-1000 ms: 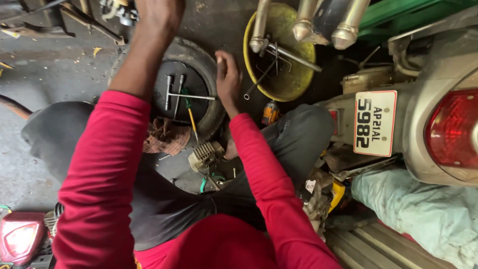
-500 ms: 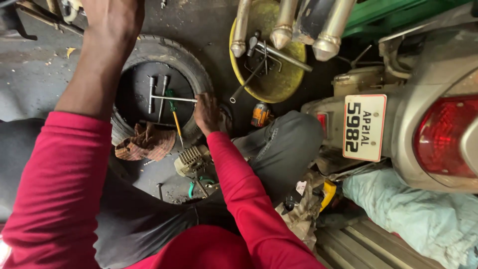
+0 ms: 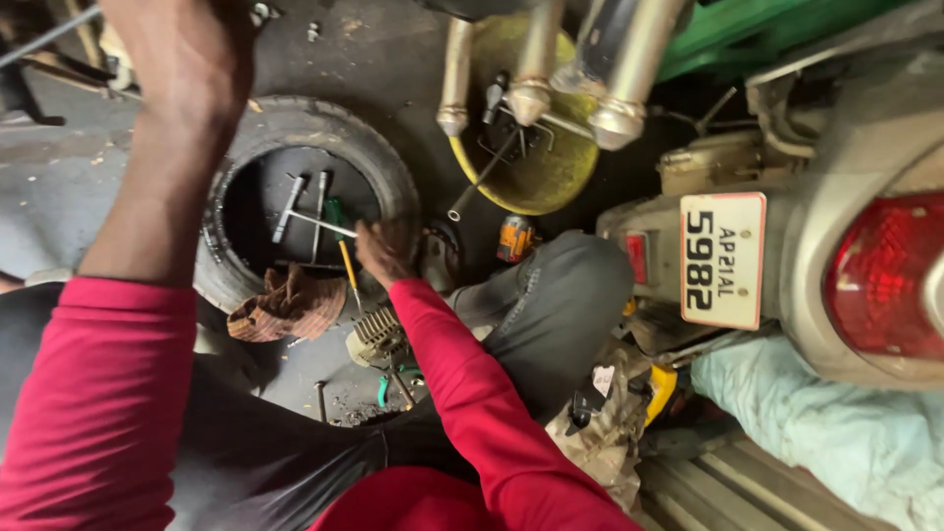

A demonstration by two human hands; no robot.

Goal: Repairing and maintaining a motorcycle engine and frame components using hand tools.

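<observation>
While the right hand [image 3: 382,251] grasps a screwdriver [image 3: 340,248] inside the tyre [image 3: 385,177], left hand [image 3: 187,69] raised — grip unclear.

White rectangular number plate [image 3: 724,259] with dark characters — fixed at scooter's rear [image 3: 865,197], right side. Small orange-labelled can [image 3: 514,238] on floor just left.

This is a repair shop for motorbikes and scooters. An old tyre [image 3: 305,197] lies on the dirty floor [image 3: 59,167] at ten o'clock, with metal tools [image 3: 305,211] inside it. At twelve o'clock a yellow bowl [image 3: 536,172] holds more tools, and shiny pipes [image 3: 610,69] hang over it. At three o'clock is the back of a scooter [image 3: 846,256] with its red tail light [image 3: 885,285].
</observation>
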